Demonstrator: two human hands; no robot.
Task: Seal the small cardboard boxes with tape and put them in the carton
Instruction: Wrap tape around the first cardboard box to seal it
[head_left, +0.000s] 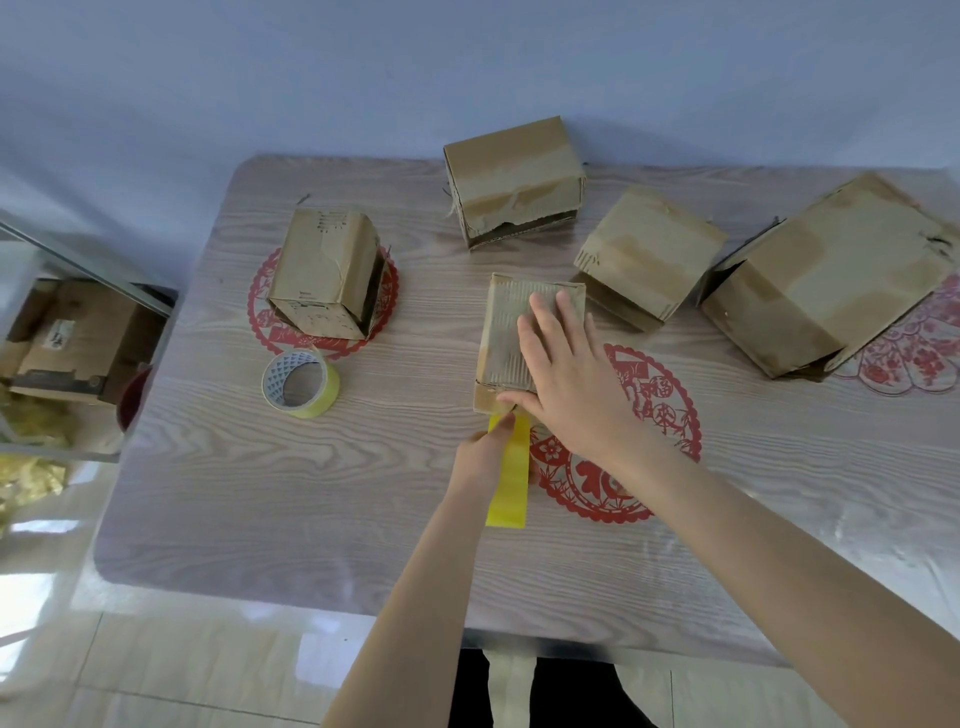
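One box (505, 332) underlies right hand (566, 387); left hand (485, 457) seemingly pinches tape (511, 486).

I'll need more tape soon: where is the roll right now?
Head view: the roll sits on the table, left of the left hand, just in front of the leftmost box.

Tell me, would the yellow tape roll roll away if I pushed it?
Probably not. The tape roll seems to lie on its flat side on the table, so it would likely slide. Its middle is hollow, so it is probably light.
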